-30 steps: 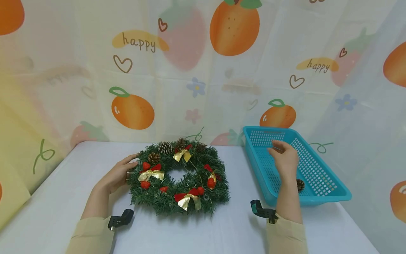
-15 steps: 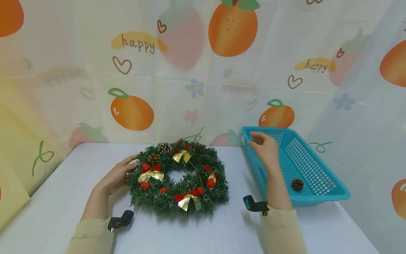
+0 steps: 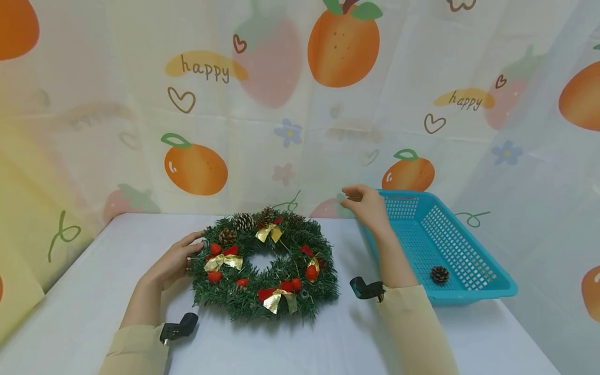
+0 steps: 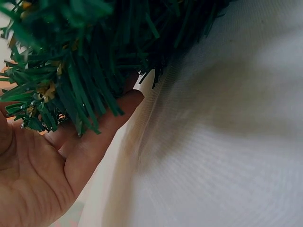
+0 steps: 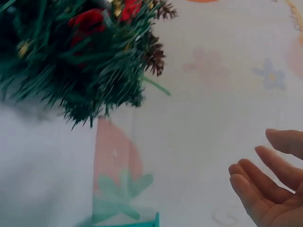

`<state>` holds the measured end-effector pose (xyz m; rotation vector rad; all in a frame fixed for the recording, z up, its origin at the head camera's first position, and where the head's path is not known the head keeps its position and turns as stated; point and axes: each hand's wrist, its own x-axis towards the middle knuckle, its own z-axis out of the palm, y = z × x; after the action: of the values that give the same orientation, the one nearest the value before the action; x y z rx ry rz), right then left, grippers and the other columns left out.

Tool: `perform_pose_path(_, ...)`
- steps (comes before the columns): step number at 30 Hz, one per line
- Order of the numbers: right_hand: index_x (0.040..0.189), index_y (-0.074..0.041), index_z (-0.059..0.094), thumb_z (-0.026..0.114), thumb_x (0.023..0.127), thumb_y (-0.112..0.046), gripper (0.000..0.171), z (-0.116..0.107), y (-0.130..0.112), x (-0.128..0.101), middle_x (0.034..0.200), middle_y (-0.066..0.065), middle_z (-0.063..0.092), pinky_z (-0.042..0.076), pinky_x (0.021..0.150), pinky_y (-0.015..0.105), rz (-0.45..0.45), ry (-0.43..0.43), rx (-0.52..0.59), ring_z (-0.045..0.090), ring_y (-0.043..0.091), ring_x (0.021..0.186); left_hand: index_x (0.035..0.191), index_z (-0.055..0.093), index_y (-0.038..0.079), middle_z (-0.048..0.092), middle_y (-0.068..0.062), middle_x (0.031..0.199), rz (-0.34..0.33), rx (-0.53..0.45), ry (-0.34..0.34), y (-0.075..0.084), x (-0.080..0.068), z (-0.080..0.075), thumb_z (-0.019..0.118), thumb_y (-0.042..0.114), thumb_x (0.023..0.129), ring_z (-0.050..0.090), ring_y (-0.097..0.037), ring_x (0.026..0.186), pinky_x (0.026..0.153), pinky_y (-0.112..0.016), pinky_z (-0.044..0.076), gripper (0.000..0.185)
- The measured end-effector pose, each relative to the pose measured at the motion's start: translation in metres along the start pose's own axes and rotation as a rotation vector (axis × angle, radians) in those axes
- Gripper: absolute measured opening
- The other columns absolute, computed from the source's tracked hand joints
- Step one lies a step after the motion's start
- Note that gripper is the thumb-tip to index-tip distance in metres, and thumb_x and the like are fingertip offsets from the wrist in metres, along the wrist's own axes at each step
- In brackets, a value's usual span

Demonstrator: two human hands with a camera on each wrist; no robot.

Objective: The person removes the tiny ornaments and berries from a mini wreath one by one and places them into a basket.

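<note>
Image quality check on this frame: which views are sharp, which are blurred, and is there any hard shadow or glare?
Head view: sharp and evenly lit, with only soft shadows under the wreath and blue basket; no glare. Left wrist view: left hand and needles fairly clear, tablecloth soft. Right wrist view: wreath smeared by blur, right hand at the frame edge clearer.

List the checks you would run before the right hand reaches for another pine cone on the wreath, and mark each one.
1. Left hand steadies the wreath: ok.
2. Right hand holds nothing, fingers relaxed: ok.
3. Pine cones show on the wreath's far edge: ok.
4. Basket has room; one cone inside: ok.
5. How firmly the cones are fixed: cannot tell.
</note>
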<state>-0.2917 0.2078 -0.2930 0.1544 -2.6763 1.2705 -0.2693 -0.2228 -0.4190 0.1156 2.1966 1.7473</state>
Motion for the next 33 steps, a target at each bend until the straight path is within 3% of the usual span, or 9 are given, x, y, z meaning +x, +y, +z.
perform_pose_path(6,0.136,-0.007,0.059,0.063,0.097,-0.021,0.041,0.009,-0.009,0.008,0.139,0.019,0.058,0.046,0.105,0.048,-0.001,-0.077,0.105,0.056,0.035,0.127,0.161,0.004,0.016,0.015,-0.024,0.158,-0.001,-0.006,0.004,0.000,-0.001,0.001,0.036,0.035,0.108,0.041,-0.006,0.070,0.072,-0.030,0.047,0.065)
perform_pose_path(12,0.138,-0.002,0.055,0.062,0.097,-0.015,0.044,0.023,-0.012,0.020,0.143,0.020,0.053,0.045,0.110,0.042,0.055,-0.150,0.316,0.053,0.035,0.131,0.161,0.002,0.014,0.014,-0.027,0.159,0.008,-0.007,-0.007,0.001,-0.002,0.001,0.036,0.036,0.108,0.050,-0.006,0.081,0.078,-0.031,0.050,0.066)
perform_pose_path(18,0.138,0.001,0.054,0.062,0.097,-0.011,0.044,0.038,-0.014,0.028,0.146,0.020,0.050,0.045,0.110,0.041,0.110,-0.180,0.422,0.051,0.035,0.134,0.161,0.004,0.015,0.016,-0.024,0.156,0.007,0.002,0.002,0.000,-0.001,0.000,0.035,0.034,0.108,0.037,-0.007,0.068,0.070,-0.031,0.045,0.064)
perform_pose_path(23,0.142,0.001,0.049,0.057,0.099,-0.010,0.045,0.045,-0.019,0.029,0.150,0.022,0.045,0.045,0.110,0.036,0.193,-0.222,0.523,0.047,0.036,0.138,0.161,0.002,0.015,0.008,-0.028,0.161,0.007,-0.003,-0.007,-0.002,0.000,0.000,0.035,0.034,0.108,0.049,-0.007,0.079,0.077,-0.031,0.049,0.065)
perform_pose_path(27,0.140,0.001,0.052,0.060,0.098,-0.011,0.044,0.054,-0.018,0.034,0.149,0.020,0.048,0.045,0.110,0.037,0.218,-0.233,0.515,0.050,0.035,0.136,0.161,0.001,0.015,0.006,-0.030,0.162,0.011,-0.003,-0.015,-0.002,0.000,-0.001,0.035,0.035,0.108,0.056,-0.011,0.090,0.081,-0.033,0.051,0.066)
perform_pose_path(30,0.133,-0.007,0.060,0.073,0.090,-0.023,0.048,0.081,0.035,0.078,0.140,0.016,0.056,0.049,0.104,0.039,0.188,-0.241,0.505,0.059,0.032,0.125,0.161,0.001,0.015,0.007,-0.030,0.161,0.009,-0.006,-0.014,-0.002,0.000,0.000,0.035,0.035,0.108,0.056,-0.011,0.090,0.081,-0.033,0.051,0.066)
perform_pose_path(33,0.125,-0.017,0.066,0.085,0.074,-0.037,0.058,0.120,0.117,0.147,0.133,0.008,0.061,0.053,0.097,0.039,0.197,-0.263,0.537,0.064,0.027,0.116,0.161,0.002,0.015,0.010,-0.029,0.161,0.005,-0.010,-0.010,-0.002,-0.001,0.000,0.035,0.035,0.108,0.057,-0.011,0.090,0.081,-0.033,0.051,0.065)
